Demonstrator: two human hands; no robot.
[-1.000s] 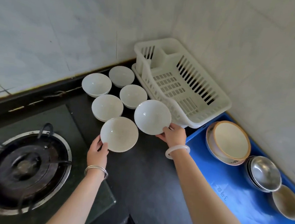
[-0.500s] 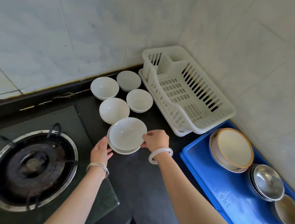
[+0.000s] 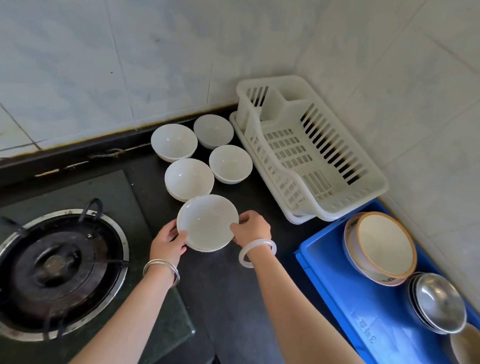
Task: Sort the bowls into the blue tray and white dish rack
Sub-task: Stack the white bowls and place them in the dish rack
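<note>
Nested since 1 s ago: bowl stack (image 3: 206, 222), prev. one bowl per hand. L hand (image 3: 169, 242) fingers curl on near-left rim; R hand (image 3: 253, 226) pinches right rim. Stack over counter (image 3: 223, 296) centre, 4 loose bowls (image 3: 230, 163) behind; dish rack (image 3: 307, 158) back-right corner, blue tray (image 3: 340, 283) right edge.

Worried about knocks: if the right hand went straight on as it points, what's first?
Beyond the stacked bowls it grips, the right hand would likely meet the white bowl beside the dish rack; depth unclear.

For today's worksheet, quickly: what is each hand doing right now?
Left hand: holds the nested white bowls by their left rim.
Right hand: pinches the right rim of the same bowls.
</note>
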